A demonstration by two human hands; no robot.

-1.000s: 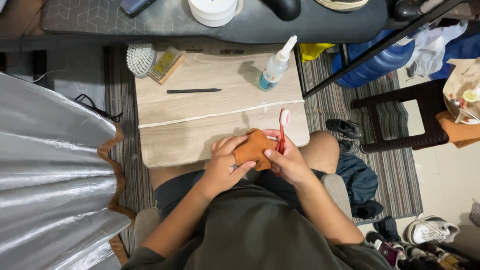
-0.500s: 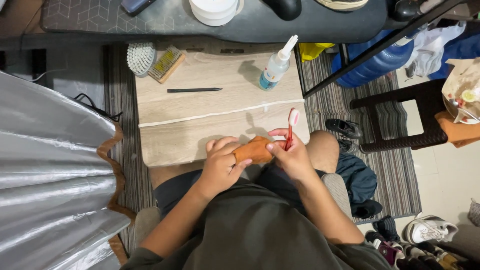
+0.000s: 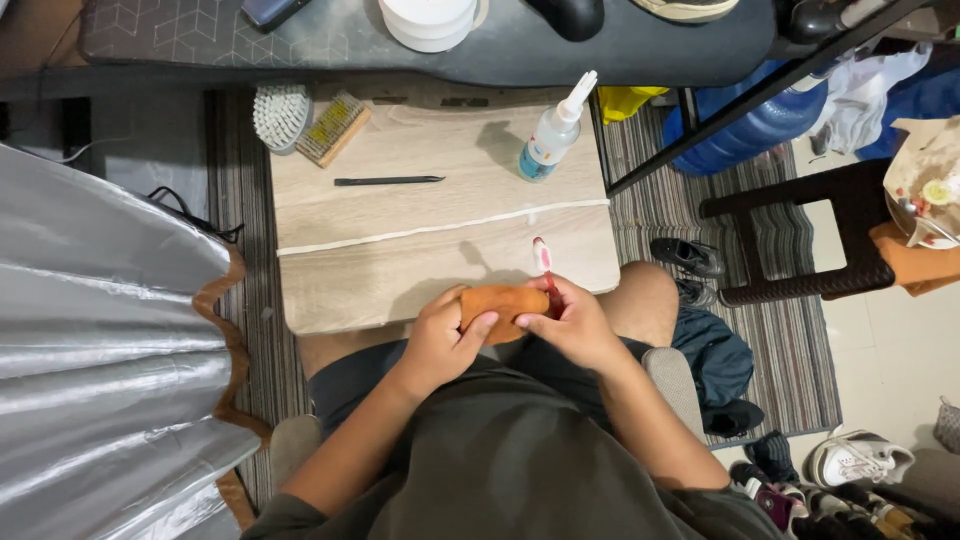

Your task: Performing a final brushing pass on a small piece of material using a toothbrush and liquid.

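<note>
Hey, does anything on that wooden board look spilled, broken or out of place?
Nothing stands out. The spray bottle stands upright, and the black tool and two brushes lie tidy on the board. Both hands hold an orange cloth and a toothbrush.

Seen from above, 2 hands meet over the lap, the left hand (image 3: 440,340) and right hand (image 3: 575,322) gripping an orange cloth (image 3: 503,303) between them, a red toothbrush (image 3: 544,262) rising from the right hand, a spray bottle (image 3: 553,135) on the wooden board (image 3: 400,230) beyond.
</note>
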